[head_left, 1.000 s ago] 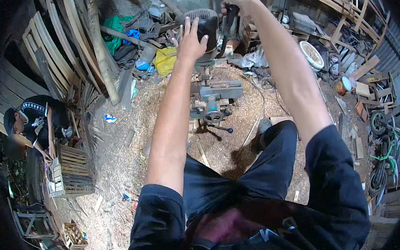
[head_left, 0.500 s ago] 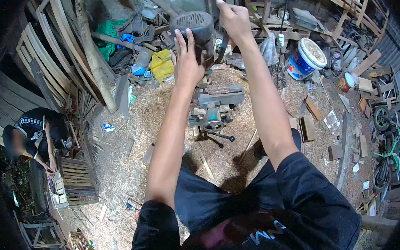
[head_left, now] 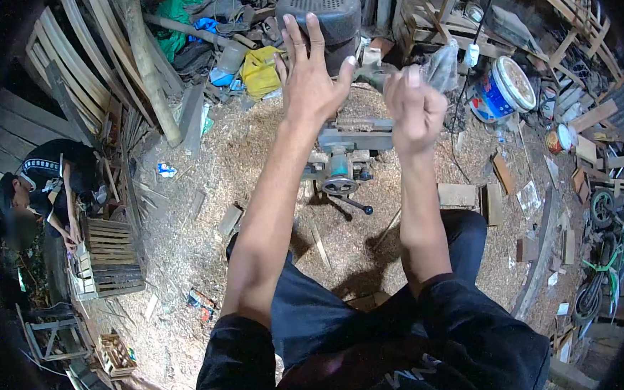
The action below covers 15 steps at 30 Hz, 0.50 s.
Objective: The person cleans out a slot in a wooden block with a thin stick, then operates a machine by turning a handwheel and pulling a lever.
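Note:
I stand over a drill press on a sawdust floor. My left hand lies flat on its dark round motor housing, fingers spread, thumb at the side. My right hand is curled into a fist to the right of the machine, closed on a dark feed lever that runs back to the press head; the hand is blurred. Below the hands are the grey machine table, a handwheel and a crank handle.
Another person crouches at the left beside a slatted wooden crate. Bent wooden slats lean at the back left. A yellow bag, a blue and white bucket, wood blocks and a bicycle surround me.
My right hand has come down and toward me from the top of the press. The left hand stayed on the motor housing. The view tilted, showing more floor at the right.

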Available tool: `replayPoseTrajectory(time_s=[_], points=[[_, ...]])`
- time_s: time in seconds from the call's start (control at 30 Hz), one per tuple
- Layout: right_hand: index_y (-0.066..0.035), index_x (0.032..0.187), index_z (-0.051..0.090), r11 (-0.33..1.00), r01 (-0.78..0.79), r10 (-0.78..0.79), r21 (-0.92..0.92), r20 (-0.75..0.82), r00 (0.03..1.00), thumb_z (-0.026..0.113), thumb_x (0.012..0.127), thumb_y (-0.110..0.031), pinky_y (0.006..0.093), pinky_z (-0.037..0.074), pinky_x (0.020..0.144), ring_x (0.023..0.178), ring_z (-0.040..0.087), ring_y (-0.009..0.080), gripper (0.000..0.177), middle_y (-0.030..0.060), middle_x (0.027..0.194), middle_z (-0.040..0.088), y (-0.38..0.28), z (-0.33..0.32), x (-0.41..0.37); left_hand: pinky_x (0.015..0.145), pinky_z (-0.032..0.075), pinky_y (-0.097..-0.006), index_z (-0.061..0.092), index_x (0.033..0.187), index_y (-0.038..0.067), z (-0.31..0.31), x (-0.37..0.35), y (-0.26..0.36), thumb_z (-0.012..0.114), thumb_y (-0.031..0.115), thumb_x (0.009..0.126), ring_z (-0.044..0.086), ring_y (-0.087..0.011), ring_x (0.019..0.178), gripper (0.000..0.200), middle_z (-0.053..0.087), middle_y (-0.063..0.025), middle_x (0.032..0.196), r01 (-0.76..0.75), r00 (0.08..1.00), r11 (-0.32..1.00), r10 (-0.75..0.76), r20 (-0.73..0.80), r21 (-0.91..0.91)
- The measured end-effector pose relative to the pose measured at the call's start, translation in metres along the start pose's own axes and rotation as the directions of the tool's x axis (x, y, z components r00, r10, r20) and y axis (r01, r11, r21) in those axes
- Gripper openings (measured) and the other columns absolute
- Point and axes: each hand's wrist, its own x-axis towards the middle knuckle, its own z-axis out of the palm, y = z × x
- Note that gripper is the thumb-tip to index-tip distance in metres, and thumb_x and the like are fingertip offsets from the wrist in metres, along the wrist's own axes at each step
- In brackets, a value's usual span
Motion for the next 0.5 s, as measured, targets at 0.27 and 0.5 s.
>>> replayPoseTrajectory(time_s=[0.27, 0.5], points=[[-0.011, 0.056, 0.037, 0.795, -0.581, 0.602, -0.172, 0.106, 0.792, 0.009, 0.093, -0.074, 0.0281, 0.03, 0.05, 0.047, 0.034, 0.014, 0.078, 0.0014, 0.051, 0.037, -0.038, 0.0, 0.032, 0.111, 0.013, -0.0671, -0.002, 0.156, 0.017, -0.015, 0.001, 0.001, 0.065, 0.047, 0.083, 0.008, -0.0414, 0.147, 0.103, -0.004, -0.0228, 0.16, 0.003, 0.998, 1.0, -0.002, 0.066, -0.01], [0.006, 0.105, 0.06, 0.45, -0.52, 0.764, -0.726, 0.011, 0.645, 0.053, 0.099, -0.03, 0.0294, 0.05, 0.073, 0.083, 0.059, 0.0174, 0.037, 0.0124, 0.086, 0.061, -0.021, 0.001, 0.065, 0.115, 0.012, -0.0609, 0.015, 0.154, 0.009, 0.005, -0.065, -0.021, 0.062, 0.024, 0.089, 0.022, -0.0387, 0.144, 0.081, 0.013, -0.0197, 0.159, -0.097, 0.995, 0.955, 0.087, -0.045, -0.281]])
